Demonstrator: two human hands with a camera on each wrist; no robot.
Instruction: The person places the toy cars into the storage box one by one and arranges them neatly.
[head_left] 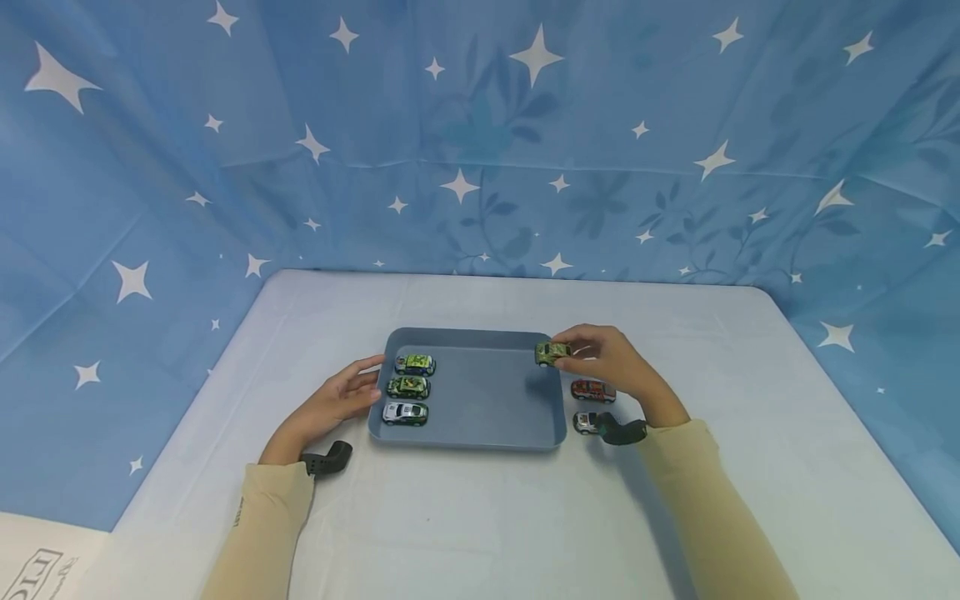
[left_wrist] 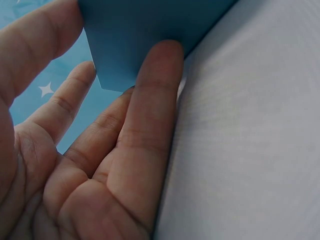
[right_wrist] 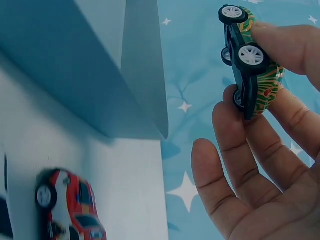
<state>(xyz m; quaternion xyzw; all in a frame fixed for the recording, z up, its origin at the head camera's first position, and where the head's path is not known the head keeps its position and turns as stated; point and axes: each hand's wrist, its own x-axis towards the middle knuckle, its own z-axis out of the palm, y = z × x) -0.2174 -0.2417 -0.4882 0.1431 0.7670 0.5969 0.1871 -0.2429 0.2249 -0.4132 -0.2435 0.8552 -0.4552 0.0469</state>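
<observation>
Over the right end of the blue-grey tray [head_left: 465, 445], my right hand [head_left: 609, 360] pinches a green-and-yellow toy car [head_left: 552, 354] between thumb and fingertips. The right wrist view shows that toy car [right_wrist: 252, 65] tilted, with its dark underside and white-spoked wheels exposed. My left hand [head_left: 337, 402] rests against the tray's left side. Up close in the left wrist view, extended fingers [left_wrist: 150, 100] touch the tray's outer wall [left_wrist: 130, 45]. Inside the tray, along its left end, a yellow-green car [head_left: 415, 364], a green car [head_left: 408, 387] and a silver-white car [head_left: 405, 414] form a column.
Just right of the tray, a red toy car [head_left: 593, 391] and a white one [head_left: 586, 422] stand on the white-covered table [head_left: 480, 517]. The wrist camera partly covers the white car. A blue star-patterned curtain [head_left: 480, 167] hangs behind the table.
</observation>
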